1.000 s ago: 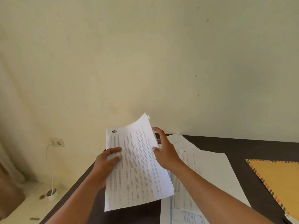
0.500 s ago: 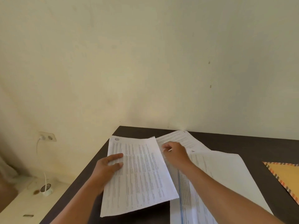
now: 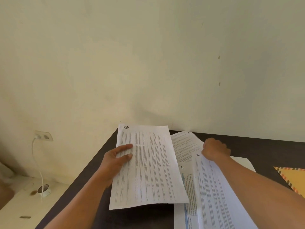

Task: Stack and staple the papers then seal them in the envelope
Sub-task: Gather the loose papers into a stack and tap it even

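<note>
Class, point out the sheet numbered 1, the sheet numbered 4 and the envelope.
Sheet numbered 1 (image 3: 148, 167): head view, middle of its printed face.
Sheet numbered 4 (image 3: 214, 195): head view, its printed columns.
Envelope (image 3: 295, 177): head view, yellow face inside the striped border.

On the table (image 3: 264, 146), one sheet (image 3: 148, 171) lay left of overlapping papers (image 3: 212, 195), the envelope (image 3: 295, 179) farther right.

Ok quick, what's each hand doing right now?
Left hand: holding the sheet marked 1.
Right hand: curled, apparently pinching the top edge of the sheet marked 4.
</note>
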